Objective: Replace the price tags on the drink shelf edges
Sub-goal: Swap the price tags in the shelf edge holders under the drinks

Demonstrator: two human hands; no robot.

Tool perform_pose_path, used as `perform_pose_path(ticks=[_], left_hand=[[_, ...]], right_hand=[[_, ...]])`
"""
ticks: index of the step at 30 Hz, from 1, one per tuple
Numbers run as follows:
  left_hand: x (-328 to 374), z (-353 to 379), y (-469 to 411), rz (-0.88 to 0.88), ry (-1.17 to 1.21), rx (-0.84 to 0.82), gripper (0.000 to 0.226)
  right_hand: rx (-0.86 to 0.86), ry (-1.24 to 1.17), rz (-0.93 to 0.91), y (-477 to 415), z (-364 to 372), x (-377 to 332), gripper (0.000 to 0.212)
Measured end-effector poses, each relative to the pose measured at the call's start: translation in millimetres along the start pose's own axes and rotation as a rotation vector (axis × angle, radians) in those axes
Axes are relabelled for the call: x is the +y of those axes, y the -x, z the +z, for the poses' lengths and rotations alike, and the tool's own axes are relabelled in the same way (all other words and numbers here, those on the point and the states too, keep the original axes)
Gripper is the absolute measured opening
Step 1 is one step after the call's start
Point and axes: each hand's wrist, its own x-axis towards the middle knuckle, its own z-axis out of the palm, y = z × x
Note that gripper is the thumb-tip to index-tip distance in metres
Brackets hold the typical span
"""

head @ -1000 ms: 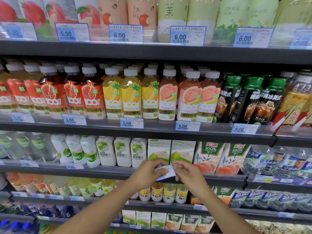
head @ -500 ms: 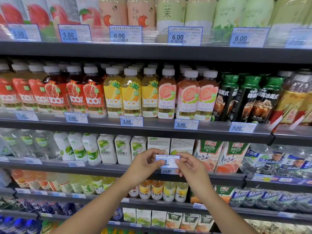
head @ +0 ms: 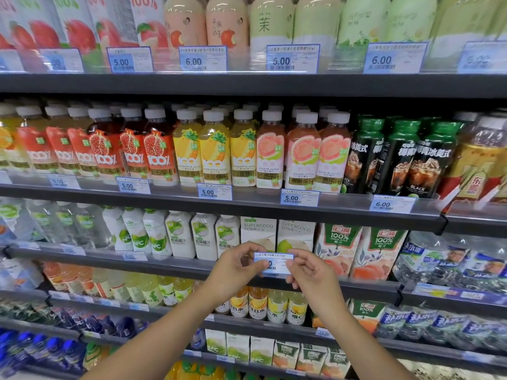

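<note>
Both hands had turned the price tag (head: 273, 265) from tilted to level, just below the SUPERCOCO cartons (head: 277, 231), at the shelf edge (head: 175, 267). Left hand (head: 236, 270) and right hand (head: 310, 272) pinched its ends, fingers (head: 247, 249) curled. It looked light, thin and bendy, best held by its ends

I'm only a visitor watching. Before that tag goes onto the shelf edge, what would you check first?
1. Grip: left hand and right hand each pinch one end of the tag: ok.
2. Printed side faces out: ok.
3. Tag is below the Supercoco cartons: ok.
4. Tag is roughly level with the shelf edge: ok.
5. Price is correct: cannot tell, the figure is partly covered.
6. Shelf edge behind the tag is free: cannot tell, the hands hide it.
</note>
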Motion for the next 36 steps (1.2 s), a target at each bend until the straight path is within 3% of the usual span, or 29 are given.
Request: perform_pose_path(ticks=[17, 24, 30, 36], left_hand=[[25.4, 42.8, 15.1, -0.130, 0.037, 0.081, 0.016], [16.6, 44.4, 16.5, -0.165, 0.035, 0.031, 0.019], [-10.5, 12.5, 17.7, -0.132, 0.014, 0.003, 0.015], [-65.7, -77.6, 23.8, -0.082, -0.100, -0.020, 0.008]], right_hand=[[-0.059, 0.145, -0.089, 3.7, -43.9, 16.8, 0.025], [-0.062, 0.176, -0.090, 4.1, -41.5, 22.8, 0.026], [-0.036, 0.271, -0.090, -2.2, -2.3, 30.5, 0.021], [-0.057, 0.476, -0.108, -17.5, 95.3, 48.0, 0.009]])
